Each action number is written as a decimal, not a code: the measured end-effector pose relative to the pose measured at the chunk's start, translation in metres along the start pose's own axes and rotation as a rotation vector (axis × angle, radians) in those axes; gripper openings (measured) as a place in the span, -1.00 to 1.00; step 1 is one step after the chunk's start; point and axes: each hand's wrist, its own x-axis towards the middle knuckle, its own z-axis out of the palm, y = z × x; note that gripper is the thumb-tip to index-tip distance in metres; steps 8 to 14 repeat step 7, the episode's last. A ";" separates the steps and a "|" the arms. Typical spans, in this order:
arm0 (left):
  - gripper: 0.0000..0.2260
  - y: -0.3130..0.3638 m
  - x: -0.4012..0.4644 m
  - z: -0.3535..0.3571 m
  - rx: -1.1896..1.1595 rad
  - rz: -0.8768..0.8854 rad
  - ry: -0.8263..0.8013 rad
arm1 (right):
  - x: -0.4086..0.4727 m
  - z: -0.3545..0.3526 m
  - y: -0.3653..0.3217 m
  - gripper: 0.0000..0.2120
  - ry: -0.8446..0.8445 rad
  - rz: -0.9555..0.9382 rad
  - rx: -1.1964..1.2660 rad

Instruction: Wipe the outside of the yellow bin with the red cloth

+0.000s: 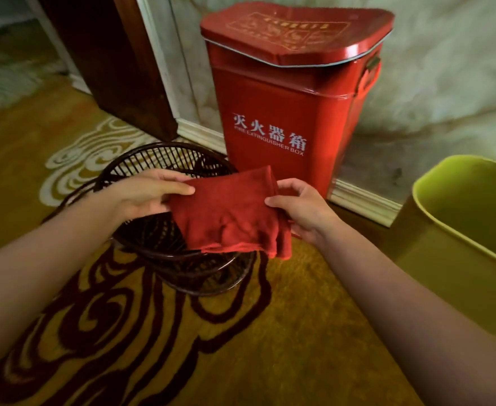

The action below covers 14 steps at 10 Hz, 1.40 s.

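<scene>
A folded red cloth (229, 213) hangs in the air between my hands, above a dark basket. My left hand (144, 194) pinches its upper left corner, thumb on top. My right hand (299, 209) grips its right edge. The yellow bin (457, 256) stands on the carpet at the far right, open at the top and partly cut off by the frame. It is well to the right of the cloth, and neither hand touches it.
A dark wicker basket (164, 238) sits on the patterned yellow carpet right under the cloth. Behind it a tall red fire extinguisher box (284, 106) stands against the pale wall. A dark wooden door (117, 63) is at the upper left.
</scene>
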 end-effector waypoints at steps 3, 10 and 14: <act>-0.78 -0.038 0.062 -0.002 -0.038 -0.090 0.081 | 0.069 0.007 0.033 -0.76 0.188 -0.050 -0.213; -0.65 -0.006 0.049 -0.001 0.129 -0.188 0.136 | 0.078 0.003 0.016 -0.60 0.258 0.121 -0.484; -0.65 -0.006 0.049 -0.001 0.129 -0.188 0.136 | 0.078 0.003 0.016 -0.60 0.258 0.121 -0.484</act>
